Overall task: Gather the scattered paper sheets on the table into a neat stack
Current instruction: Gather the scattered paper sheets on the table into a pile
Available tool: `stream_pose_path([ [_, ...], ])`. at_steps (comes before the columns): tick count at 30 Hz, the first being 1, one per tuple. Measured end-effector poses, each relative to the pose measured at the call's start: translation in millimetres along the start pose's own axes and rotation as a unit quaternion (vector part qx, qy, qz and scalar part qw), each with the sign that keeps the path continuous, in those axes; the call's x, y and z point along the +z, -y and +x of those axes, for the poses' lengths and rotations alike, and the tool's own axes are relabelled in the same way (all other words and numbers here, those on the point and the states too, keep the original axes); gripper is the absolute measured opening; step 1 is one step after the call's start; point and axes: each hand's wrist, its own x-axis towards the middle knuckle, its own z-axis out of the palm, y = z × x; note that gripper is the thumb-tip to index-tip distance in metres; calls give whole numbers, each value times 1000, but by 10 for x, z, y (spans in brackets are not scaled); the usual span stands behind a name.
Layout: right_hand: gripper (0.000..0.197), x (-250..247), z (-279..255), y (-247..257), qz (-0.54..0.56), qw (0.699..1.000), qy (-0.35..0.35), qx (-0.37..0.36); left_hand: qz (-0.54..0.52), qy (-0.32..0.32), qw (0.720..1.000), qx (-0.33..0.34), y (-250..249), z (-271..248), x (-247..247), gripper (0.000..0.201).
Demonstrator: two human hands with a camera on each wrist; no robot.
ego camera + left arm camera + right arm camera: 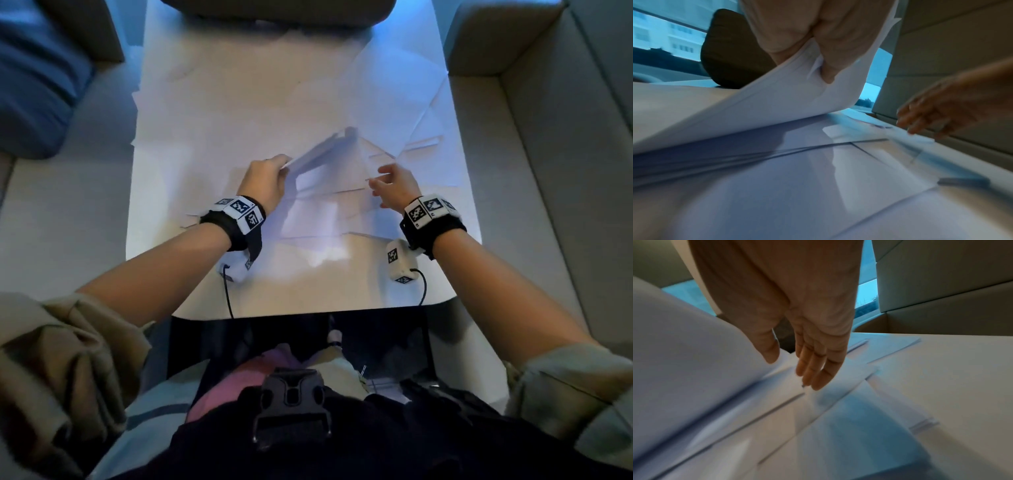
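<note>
Paper sheets (239,113) lie scattered across the white table (308,287). Left hand (265,181) pinches a lifted bundle of sheets (322,150); right hand (394,186), fingers straight and empty, reaches for loose sheets. The thin bundle could sag and slip, fanning apart.

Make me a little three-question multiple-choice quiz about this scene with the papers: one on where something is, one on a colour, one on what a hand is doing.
1. Where do the loose paper sheets lie?
A. scattered over the table
B. on the floor
C. in a drawer

2. What colour are the sheets?
A. yellow
B. white
C. black

3. What is the left hand doing?
A. resting flat on the table
B. pinching a lifted bundle of sheets
C. holding a pen

Answers:
1 A, the head view shows overlapping sheets across the tabletop.
2 B, every sheet looks plain white.
3 B, the left wrist view shows the thumb and fingers clamping the raised edge, while the right hand is open.
</note>
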Motion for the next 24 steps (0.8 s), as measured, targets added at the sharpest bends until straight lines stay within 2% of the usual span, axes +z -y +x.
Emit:
stream_pose_path([
  [4, 60, 65, 117, -26, -145, 989, 23, 6, -44, -61, 997, 7, 15, -83, -91, 28],
  [6, 67, 128, 178, 27, -153, 988, 30, 16, -58, -78, 995, 20, 16, -151, -148, 28],
  [9, 67, 231, 257, 108, -129, 991, 22, 24, -74, -91, 993, 33, 18, -286, -228, 31],
  [13, 54, 304, 255, 213, -10, 999, -2, 47, -104, -69, 992, -7, 16, -445, -271, 44],
  [17, 13, 330, 127, 332, 152, 987, 17, 58, -89, -38, 995, -38, -157, -559, -381, 79],
  [19, 8, 263, -4, 374, 219, 974, 14, 60, -53, -22, 998, 12, -207, -601, -399, 96],
  [21, 13, 174, -159, 406, 295, 954, 16, 53, 3, 7, 997, 71, -151, -615, -406, 110],
  [23, 18, 75, -322, 425, 344, 938, 23, 42, 54, 24, 991, 117, -68, -604, -393, 112],
  [24, 18, 29, -405, 446, 356, 934, 22, 35, 62, 15, 989, 136, -73, -604, -383, 106],
])
